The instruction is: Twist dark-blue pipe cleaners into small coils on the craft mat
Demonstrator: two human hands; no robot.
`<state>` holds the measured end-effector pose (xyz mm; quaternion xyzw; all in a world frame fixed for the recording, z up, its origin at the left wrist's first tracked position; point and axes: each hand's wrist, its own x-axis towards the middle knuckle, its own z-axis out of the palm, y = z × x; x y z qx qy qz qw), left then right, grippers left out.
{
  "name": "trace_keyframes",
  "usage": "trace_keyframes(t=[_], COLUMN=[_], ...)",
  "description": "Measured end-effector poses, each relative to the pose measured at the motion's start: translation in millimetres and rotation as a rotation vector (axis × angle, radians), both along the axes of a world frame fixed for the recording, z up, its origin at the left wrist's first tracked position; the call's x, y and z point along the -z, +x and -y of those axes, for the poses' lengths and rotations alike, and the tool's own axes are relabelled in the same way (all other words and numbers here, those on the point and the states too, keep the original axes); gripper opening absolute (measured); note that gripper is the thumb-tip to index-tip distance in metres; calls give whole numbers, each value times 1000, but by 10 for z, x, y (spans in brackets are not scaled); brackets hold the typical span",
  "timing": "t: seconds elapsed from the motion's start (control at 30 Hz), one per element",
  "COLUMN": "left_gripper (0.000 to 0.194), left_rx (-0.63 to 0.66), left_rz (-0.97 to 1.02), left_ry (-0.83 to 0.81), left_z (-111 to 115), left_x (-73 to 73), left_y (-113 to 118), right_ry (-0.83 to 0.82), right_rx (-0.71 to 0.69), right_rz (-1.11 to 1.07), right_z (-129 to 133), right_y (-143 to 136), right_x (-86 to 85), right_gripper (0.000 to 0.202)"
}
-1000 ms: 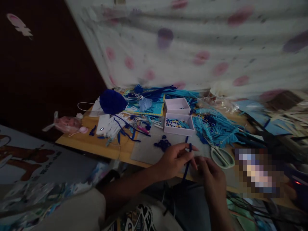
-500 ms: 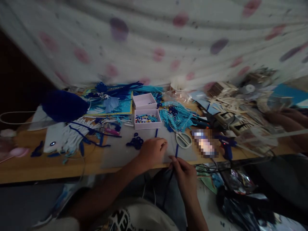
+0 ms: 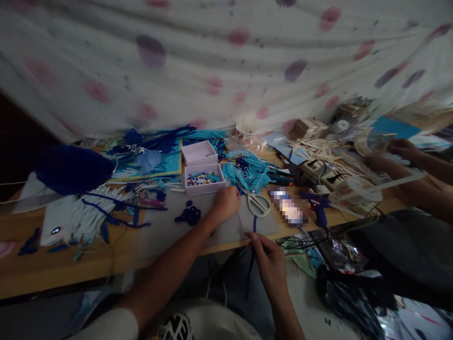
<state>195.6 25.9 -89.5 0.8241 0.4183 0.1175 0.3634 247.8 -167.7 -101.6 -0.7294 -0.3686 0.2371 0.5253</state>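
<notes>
My right hand [image 3: 269, 262] pinches a dark blue pipe cleaner [image 3: 253, 225] at the table's front edge; its tail hangs down past my lap. My left hand [image 3: 225, 201] reaches forward over the grey mat [image 3: 170, 226], fingers curled, next to the white box of beads [image 3: 204, 180] and the turquoise fringe pieces [image 3: 247, 172]. Whether it holds anything is hidden. White-handled scissors [image 3: 258, 204] lie just right of that hand. A cluster of dark blue rings [image 3: 189, 215] sits on the mat to its left.
A second white box [image 3: 199, 152], a big dark blue pompom [image 3: 72, 169], a white phone [image 3: 56, 219], blue strips and a blue glue gun [image 3: 318, 210] crowd the wooden table [image 3: 53, 264]. Another person's arms [image 3: 406, 163] work over wooden sticks at the right. A spotted cloth hangs behind.
The view has swung right and pulled back. My left hand let go of the pipe cleaner and reached forward toward the bead box; my right hand keeps the pipe cleaner.
</notes>
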Motion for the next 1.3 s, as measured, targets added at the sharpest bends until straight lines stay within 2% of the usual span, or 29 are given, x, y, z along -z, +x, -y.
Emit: trace_keyframes(t=[0.13, 0.17, 0.23, 0.27, 0.4, 0.57, 0.97, 1.3], left_gripper=[12, 12, 16, 20, 32, 32, 25, 31], left_rx=[29, 49, 81, 86, -13, -140, -224, -274], left_rz=[213, 283, 542, 624, 786, 863, 758, 831], left_ry=[-93, -158, -455, -538, -677, -646, -477, -559], left_z=[130, 190, 322, 387, 577, 667, 770, 767], left_x=[-170, -214, -294, -330, -435, -458, -391, -317], left_y=[-277, -365, -543, -624, -838, -924, -966, -927], right_ry=[65, 89, 131, 146, 153, 96, 79, 38], right_rx=[1, -2, -17, -36, -137, -155, -162, -178], right_rz=[63, 92, 158, 194, 354, 503, 527, 550], right_z=[-10, -25, -68, -96, -212, -281, -259, -221], right_y=[48, 53, 46, 32, -79, -225, -315, -341], right_x=[-116, -172, -292, -348, -490, -496, -500, -466], right_gripper=[39, 37, 35, 32, 29, 33, 31, 28])
